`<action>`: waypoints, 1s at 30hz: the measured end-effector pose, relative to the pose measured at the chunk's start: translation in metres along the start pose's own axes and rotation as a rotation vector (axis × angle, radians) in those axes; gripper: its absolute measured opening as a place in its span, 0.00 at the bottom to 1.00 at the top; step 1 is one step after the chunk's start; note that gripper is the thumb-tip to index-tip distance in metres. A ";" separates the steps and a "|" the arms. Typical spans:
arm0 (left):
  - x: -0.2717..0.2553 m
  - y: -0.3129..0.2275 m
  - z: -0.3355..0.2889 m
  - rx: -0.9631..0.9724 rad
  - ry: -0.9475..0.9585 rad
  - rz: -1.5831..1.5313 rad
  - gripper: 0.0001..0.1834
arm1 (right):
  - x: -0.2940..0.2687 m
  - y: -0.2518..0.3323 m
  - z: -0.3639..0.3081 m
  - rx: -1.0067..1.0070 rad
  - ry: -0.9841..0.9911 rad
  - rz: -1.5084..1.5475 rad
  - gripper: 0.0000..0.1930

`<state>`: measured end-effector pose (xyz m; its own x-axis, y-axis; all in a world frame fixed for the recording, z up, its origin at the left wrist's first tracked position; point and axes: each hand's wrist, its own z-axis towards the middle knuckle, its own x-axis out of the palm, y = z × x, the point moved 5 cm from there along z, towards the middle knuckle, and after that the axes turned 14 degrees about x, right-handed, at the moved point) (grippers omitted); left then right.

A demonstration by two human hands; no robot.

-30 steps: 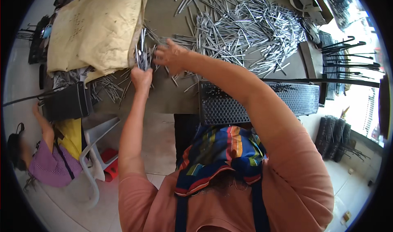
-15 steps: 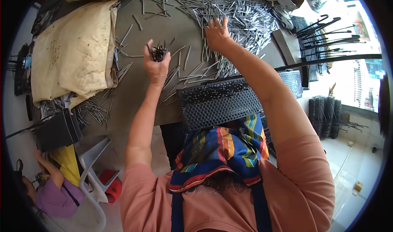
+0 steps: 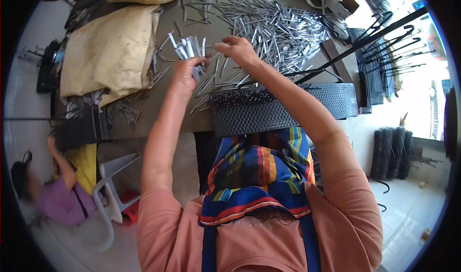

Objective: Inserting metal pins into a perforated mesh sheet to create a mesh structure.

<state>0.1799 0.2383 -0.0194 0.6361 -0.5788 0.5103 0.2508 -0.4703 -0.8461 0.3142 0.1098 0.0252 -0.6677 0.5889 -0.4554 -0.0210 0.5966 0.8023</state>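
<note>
My left hand (image 3: 186, 73) is closed around a bundle of thin grey metal sticks (image 3: 188, 49), their ends fanning out above the fingers. Just to its right, my right hand (image 3: 240, 51) hovers over the table with its fingers curled toward the bundle. Whatever lies between those fingertips is too small to make out. Beyond the right hand spreads a heap of loose grey sticks (image 3: 288, 37). A black perforated tray (image 3: 283, 113) sits on the table's near edge, under my right forearm, with dark sticks standing in holes along its far part.
Folded tan sacks (image 3: 108, 56) lie at the left. Black hooked rods (image 3: 398, 37) stick out on the right, and a long dark bar crosses near my right arm. Another person (image 3: 67, 200) sits at the lower left by a grey chair (image 3: 108, 185). Black racks (image 3: 391, 152) stand at the right.
My right hand has left the heap and come back left toward the left hand. The left hand has turned, so its bundle fans outward. The view has shifted slightly.
</note>
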 end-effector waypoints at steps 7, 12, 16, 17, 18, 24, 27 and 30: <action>0.058 0.023 -0.181 -0.235 0.268 -0.041 0.20 | 0.002 0.002 -0.107 -0.374 0.466 0.397 0.34; 0.061 0.064 -0.291 -0.474 0.367 -0.228 0.23 | 0.019 -0.070 -0.211 -0.517 0.685 0.039 0.17; 0.063 0.075 -0.313 -0.464 0.465 -0.010 0.15 | -0.001 -0.115 -0.252 -0.282 0.608 0.338 0.17; 0.068 0.069 -0.309 -0.432 0.414 0.012 0.15 | -0.010 -0.123 -0.252 -0.196 0.443 0.579 0.16; 0.070 0.066 -0.305 -0.401 0.364 0.037 0.15 | -0.017 -0.132 -0.248 0.044 0.337 0.841 0.15; 0.058 0.090 -0.292 -0.380 0.193 0.135 0.17 | -0.006 -0.176 -0.248 0.321 0.463 0.505 0.08; 0.056 0.093 -0.291 -0.367 0.117 0.075 0.17 | 0.003 -0.182 -0.237 0.393 0.463 0.712 0.02; 0.052 0.093 -0.290 -0.387 0.085 0.011 0.16 | -0.001 -0.175 -0.238 0.409 0.453 0.641 0.05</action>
<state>0.0250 -0.0287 -0.0269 0.5703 -0.6310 0.5259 -0.0596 -0.6703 -0.7397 0.1415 -0.1249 -0.0230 -0.6925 0.6557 0.3006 0.6680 0.4256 0.6105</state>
